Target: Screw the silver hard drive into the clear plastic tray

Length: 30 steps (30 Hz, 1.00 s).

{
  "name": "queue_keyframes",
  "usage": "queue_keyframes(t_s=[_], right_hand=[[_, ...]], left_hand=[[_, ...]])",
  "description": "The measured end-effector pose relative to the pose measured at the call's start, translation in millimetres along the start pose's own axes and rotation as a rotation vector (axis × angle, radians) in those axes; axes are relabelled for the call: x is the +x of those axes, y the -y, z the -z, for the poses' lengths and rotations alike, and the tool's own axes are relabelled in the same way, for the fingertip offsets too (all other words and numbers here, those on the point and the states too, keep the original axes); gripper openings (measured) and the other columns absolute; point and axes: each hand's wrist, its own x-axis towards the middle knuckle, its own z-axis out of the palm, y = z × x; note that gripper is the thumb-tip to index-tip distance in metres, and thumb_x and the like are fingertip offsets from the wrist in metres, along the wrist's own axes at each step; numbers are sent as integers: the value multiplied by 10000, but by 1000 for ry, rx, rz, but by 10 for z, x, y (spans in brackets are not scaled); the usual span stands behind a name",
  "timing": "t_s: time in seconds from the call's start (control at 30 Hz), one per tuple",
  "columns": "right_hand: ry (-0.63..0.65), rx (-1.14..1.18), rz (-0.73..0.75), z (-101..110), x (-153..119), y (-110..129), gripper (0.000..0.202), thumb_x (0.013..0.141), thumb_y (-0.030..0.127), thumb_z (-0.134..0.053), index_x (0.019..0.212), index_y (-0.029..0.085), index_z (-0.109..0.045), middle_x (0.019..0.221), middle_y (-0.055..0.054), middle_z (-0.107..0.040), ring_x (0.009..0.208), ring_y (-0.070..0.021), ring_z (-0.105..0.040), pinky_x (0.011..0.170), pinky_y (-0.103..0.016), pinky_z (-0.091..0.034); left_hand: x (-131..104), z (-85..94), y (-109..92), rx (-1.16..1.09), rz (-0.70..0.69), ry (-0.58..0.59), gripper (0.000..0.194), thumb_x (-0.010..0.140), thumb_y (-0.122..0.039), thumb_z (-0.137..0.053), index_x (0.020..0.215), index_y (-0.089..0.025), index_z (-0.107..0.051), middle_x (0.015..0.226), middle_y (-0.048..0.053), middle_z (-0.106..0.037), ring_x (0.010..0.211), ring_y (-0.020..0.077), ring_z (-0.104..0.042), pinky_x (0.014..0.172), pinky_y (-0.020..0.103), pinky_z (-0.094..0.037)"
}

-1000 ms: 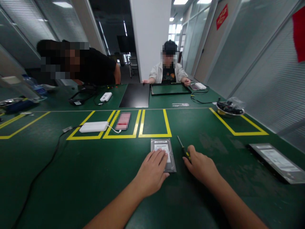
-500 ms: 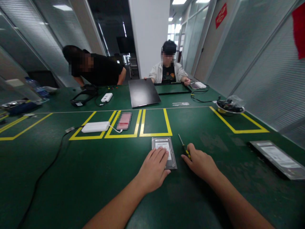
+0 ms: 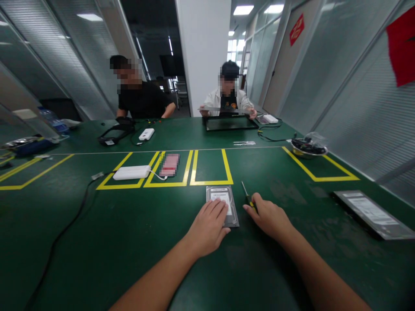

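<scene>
Head view: hard drive [image 3: 229,199] sat on the table [image 3: 142,242], long axis running near to far. Your left hand [image 3: 207,226] lay over its near-left part, thumb apart from fingers; your right hand [image 3: 269,216], just right, clamped the screwdriver [image 3: 250,201].

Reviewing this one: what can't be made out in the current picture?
All in the head view:
Lower-left of the hard drive: covered by the left hand.
Handle end of the screwdriver: hidden by the right hand.
Text on the drive label: too small.
Pink item: pixelated.
</scene>
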Motion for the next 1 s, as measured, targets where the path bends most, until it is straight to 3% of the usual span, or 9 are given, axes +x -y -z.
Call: queue_keyframes(t_s=[0.2, 0.4, 0.53, 0.7, 0.83, 1.0], right_hand=[[-14, 29, 7, 5, -8, -16, 269, 995, 488, -403, 1002, 223, -454, 860, -48, -664, 770, -231, -664, 581, -275, -320], [-54, 40, 8, 0, -20, -48, 284, 983, 498, -430, 1040, 224, -480, 880, -59, -669, 799, -252, -663, 583, -276, -300], [-90, 60, 20, -30, 16, -84, 316, 989, 515, -411, 1071, 224, -504, 901, -58, -675, 799, -232, -656, 593, -270, -304], [-134, 80, 57, -101, 55, -104, 306, 1010, 478, -378, 1053, 217, -531, 907, -40, -666, 771, -186, -635, 613, -271, -326], [-150, 85, 86, -153, 50, -121, 251, 1020, 404, -375, 1016, 219, -545, 906, -21, -656, 803, -174, -628, 635, -271, -338], [-162, 78, 82, -163, 47, -135, 225, 1016, 346, -378, 979, 215, -557, 943, -18, -655, 827, -163, -617, 667, -268, -355]], left_hand=[[-9, 27, 43, -56, -19, -35, 644, 867, -403, -636, 1422, -152, -427, 1453, 138, -478, 1378, 309, -377, 1181, 494, -266], [-37, 51, 133, -89, -25, -126, 641, 916, -494, -562, 1427, -133, -422, 1452, 140, -485, 1384, 293, -374, 1185, 481, -251], [-37, 43, 248, -83, 99, -218, 523, 939, -442, -533, 1368, -147, -485, 1395, 132, -532, 1340, 299, -414, 1148, 481, -281], [19, -13, 377, -62, 379, -335, 248, 974, -358, -450, 1056, -195, -618, 1056, 78, -652, 1018, 255, -555, 899, 401, -429], [58, -72, 465, -15, 531, -360, 225, 967, -310, -439, 824, -204, -577, 847, 59, -628, 841, 246, -534, 782, 377, -405], [64, -94, 503, -14, 597, -317, 231, 935, -312, -498, 730, -215, -542, 770, 29, -621, 779, 230, -547, 711, 335, -381]])
